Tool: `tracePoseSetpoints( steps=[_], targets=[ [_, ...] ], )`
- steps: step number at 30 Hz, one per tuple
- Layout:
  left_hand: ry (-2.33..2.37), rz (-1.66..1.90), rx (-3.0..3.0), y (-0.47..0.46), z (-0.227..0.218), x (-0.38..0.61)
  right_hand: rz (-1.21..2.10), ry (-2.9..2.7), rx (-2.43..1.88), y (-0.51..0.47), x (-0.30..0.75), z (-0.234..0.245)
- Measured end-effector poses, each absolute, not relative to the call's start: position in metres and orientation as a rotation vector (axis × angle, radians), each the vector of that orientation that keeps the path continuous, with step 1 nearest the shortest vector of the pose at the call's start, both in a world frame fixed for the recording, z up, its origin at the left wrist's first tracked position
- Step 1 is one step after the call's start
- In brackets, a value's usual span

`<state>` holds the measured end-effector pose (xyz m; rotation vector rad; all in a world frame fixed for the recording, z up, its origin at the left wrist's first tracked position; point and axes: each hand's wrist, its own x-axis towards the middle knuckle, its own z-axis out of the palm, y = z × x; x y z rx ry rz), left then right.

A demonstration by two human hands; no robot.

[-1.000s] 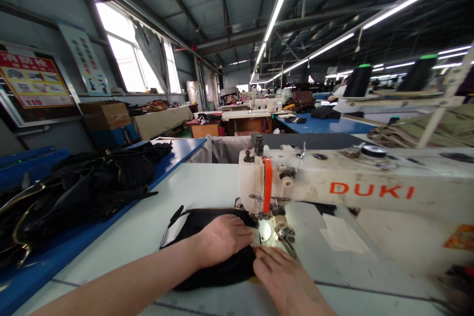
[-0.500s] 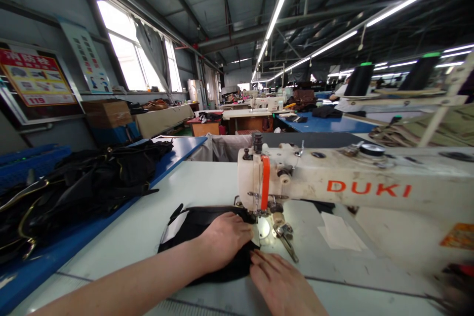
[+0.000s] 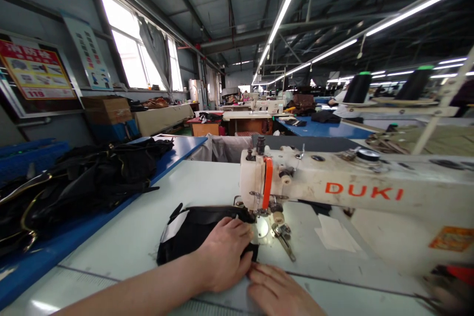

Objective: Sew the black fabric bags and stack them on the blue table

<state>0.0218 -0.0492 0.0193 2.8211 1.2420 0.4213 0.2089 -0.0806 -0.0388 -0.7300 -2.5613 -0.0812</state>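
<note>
A black fabric piece [image 3: 196, 229] with a white patch at its left end lies on the pale sewing table, its right end at the needle area of a white sewing machine [image 3: 296, 177]. My left hand [image 3: 225, 254] rests on the fabric's right part, fingers bent over it and thumb near its front edge, holding it down. Just in front of the fabric's near right corner, my right hand [image 3: 277, 289] lies low with fingers stretched out, fingertips close to the left thumb. The left hand hides the fabric beneath it. The right thumb is out of sight.
A metal attachment [image 3: 283, 241] sits right of the needle plate. White paper pieces [image 3: 335, 232] lie under the machine arm. To the left, black garments [image 3: 92, 173] are heaped on a blue table [image 3: 33, 256]. Thread cones [image 3: 357, 88] stand at the right.
My left hand has shifted slightly forward, its thumb now spread toward the front edge. The fabric's near edge has drawn back or folded under. My right hand has moved slightly left and down.
</note>
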Motion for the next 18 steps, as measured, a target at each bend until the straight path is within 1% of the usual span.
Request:
tracePoseSetpoints(
  steps=[2,3,4,7,10,18],
  targets=[
    [1.238,0.425,2.819,-0.049,0.018,0.021,0.165,-2.572,-0.841,-0.077,0.213,-0.017],
    [1.236,0.427,2.819,-0.049,0.017,0.021,0.246,-2.540,-0.946,-0.073,0.214,-0.006],
    [1.234,0.429,2.819,-0.049,0.017,0.021,0.253,-2.494,-1.045,-0.069,0.214,0.002],
    [1.239,0.427,2.812,-0.049,0.017,0.022,0.136,-2.436,-1.211,-0.052,0.209,0.012],
    [1.252,0.425,2.795,-0.049,0.017,0.022,0.059,-2.459,-1.250,-0.039,0.203,0.005],
    [1.243,0.475,2.770,-0.048,0.011,0.020,0.034,-2.469,-1.300,-0.041,0.201,-0.004]
  ],
)
